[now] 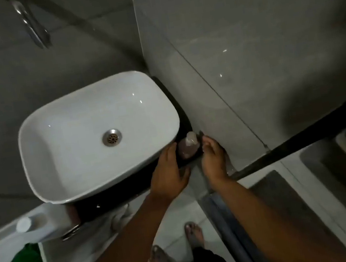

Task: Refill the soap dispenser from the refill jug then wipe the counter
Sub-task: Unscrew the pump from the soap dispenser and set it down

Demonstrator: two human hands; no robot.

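A small soap dispenser (188,146) with a pale pump top stands on the dark counter (130,184), in the corner between the white basin and the wall. My left hand (169,170) is just left of the dispenser with fingers apart, touching or almost touching it. My right hand (213,158) is just right of it, fingers curled but holding nothing. A white refill jug (42,221) with a white cap stands at the lower left. A green cloth (25,261) lies on a white surface below the jug.
The white rectangular basin (65,170) fills the counter's middle, with a metal drain (112,137). A chrome tap (31,24) hangs above at the top left. A tiled wall (245,51) rises right of the dispenser. My bare feet (194,235) stand on the tiled floor below.
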